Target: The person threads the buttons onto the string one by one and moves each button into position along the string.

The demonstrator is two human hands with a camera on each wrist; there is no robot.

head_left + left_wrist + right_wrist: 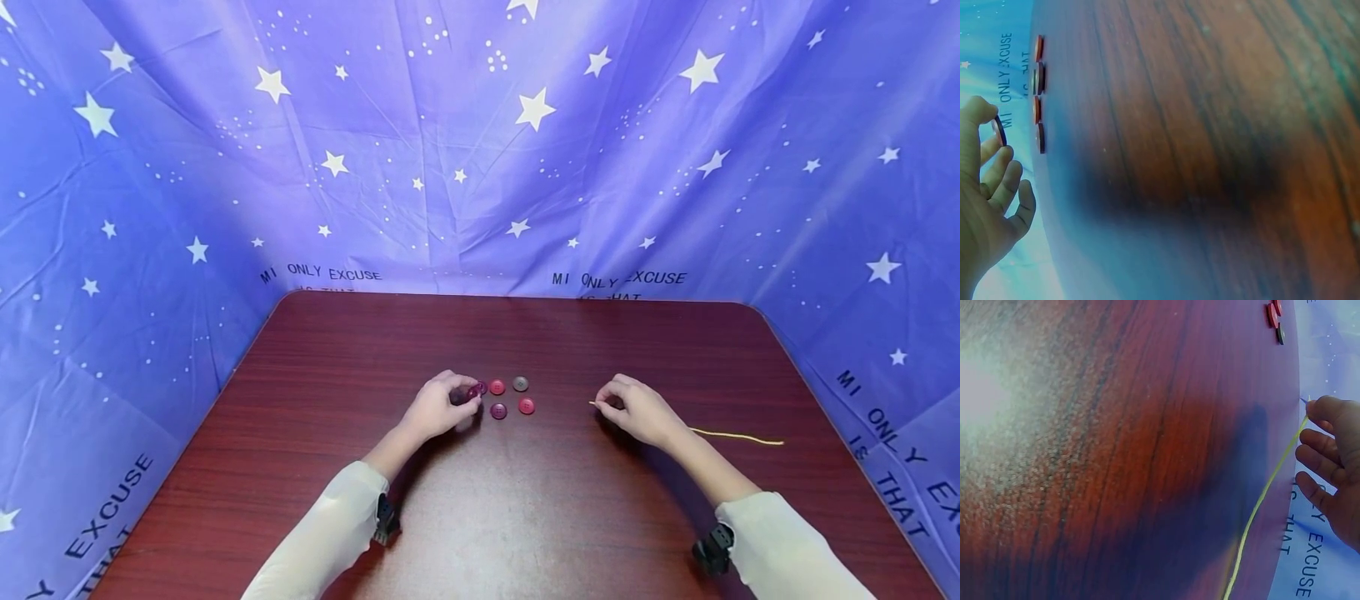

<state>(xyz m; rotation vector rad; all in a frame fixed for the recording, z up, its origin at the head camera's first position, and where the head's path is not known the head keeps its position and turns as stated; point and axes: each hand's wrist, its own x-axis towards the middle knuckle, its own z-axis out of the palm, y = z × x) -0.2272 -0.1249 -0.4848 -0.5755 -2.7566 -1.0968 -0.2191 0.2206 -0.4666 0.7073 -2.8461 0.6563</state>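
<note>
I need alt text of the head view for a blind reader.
A person's left hand pinches a round purple button, the right hand a thin yellow string; between them, four round buttons (two red, one purple, one grey) lie on a wood-grained red table.

Starry drapes (427, 200) wall in the tabletop (525, 500) on my screen.
I see creased blue-violet folds behind it and along both sides, printed with white stars (535, 109) and black lettering (356, 275). The tabletop is glossy reddish-brown, dark-grained, with rounded far corners; in my right wrist feed a bright glare (982, 390) whitens one patch.
</note>
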